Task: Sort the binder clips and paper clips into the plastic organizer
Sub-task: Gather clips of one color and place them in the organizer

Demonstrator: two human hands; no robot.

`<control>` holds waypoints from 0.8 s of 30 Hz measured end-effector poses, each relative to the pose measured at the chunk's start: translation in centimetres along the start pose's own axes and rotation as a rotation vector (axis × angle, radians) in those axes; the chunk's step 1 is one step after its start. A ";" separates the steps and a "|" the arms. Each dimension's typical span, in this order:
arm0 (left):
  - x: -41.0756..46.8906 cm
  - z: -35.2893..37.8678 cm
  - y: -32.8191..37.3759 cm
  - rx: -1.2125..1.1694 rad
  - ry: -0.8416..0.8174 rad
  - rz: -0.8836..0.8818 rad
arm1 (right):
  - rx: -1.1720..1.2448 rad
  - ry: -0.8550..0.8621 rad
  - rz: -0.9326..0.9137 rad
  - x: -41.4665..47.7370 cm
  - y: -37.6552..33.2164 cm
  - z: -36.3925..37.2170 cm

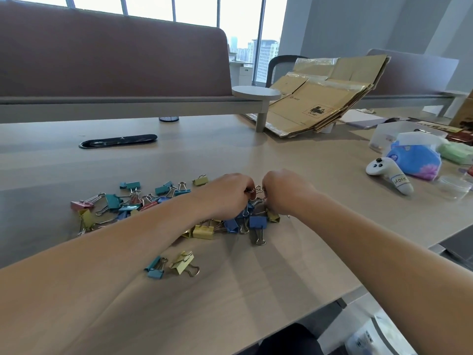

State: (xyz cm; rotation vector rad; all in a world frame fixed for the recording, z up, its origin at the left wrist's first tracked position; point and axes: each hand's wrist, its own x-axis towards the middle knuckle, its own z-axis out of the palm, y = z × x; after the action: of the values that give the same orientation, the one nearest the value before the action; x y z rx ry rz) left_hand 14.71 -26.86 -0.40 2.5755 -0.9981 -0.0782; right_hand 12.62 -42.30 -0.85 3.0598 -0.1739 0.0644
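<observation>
Your left hand (231, 192) and right hand (282, 192) met just below the middle of the frame, both curled over the near-right end of the pile of binder clips (230, 226), and the fingertips of each were pinched on a small tangle of wire handles (257, 192) held between them; what else sat in either palm could not be told. The clips lay loose on the wooden desk (281, 290), spread from the pink clip (82, 204) at the left of the frame through teal, yellow and blue ones to the blue clip (258, 222) under your right hand, with 2 strays, a teal clip (154, 269) and a yellow clip (183, 262), lower down toward you. No paper clips could be made out. A clear plastic box (384, 135) stood at the right edge of the frame, well apart from the pile; whether it was the organizer was uncertain. These clips looked light and stiff, with painted steel bodies that were probably slick, and wire loops that hooked into each other readily. You would likely have done best gripping each by the flat sides of its body, not the handles, so snagged neighbours dropped away instead of trailing along.
</observation>
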 end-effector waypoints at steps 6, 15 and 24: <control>-0.6 -0.5 0.2 -0.039 0.009 0.004 | 0.148 -0.020 0.028 -0.1 0.5 -0.6; -3.3 -2.3 0.6 -0.082 0.048 -0.059 | 0.519 0.009 0.040 -3.1 -0.2 -4.2; -11.2 -7.6 -0.5 -0.113 0.141 -0.183 | 1.077 -0.089 0.089 -6.8 -6.6 -7.5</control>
State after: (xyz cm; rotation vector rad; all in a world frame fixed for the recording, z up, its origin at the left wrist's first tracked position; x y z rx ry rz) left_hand 8.08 -16.65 5.52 2.5232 -0.6870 -0.0012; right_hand 6.39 -34.38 5.83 4.1290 -0.3872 0.0315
